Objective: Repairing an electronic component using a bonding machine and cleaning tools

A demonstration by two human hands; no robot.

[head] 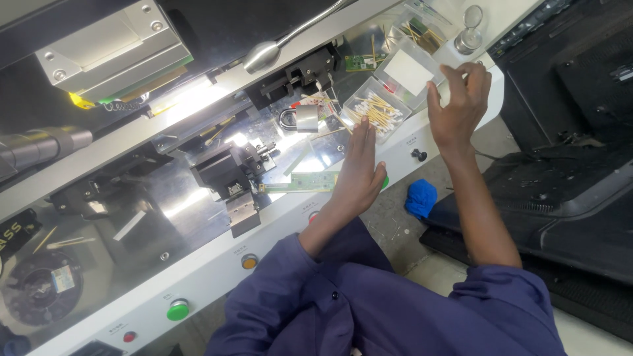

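Item one: my left hand (358,173), flat with fingers together, lies on the bench edge (217,260), covering the right end of the green board (300,182). Item two: my right hand (457,105), raised with fingers loosely spread and holding nothing, hovers just beside the clear tray (409,71) with its white sheet. Item three: a swab box (376,111) stands between my two hands. Item four: a padlock (303,118) left of the box. Item five: a blue cloth (421,198) on the floor below.
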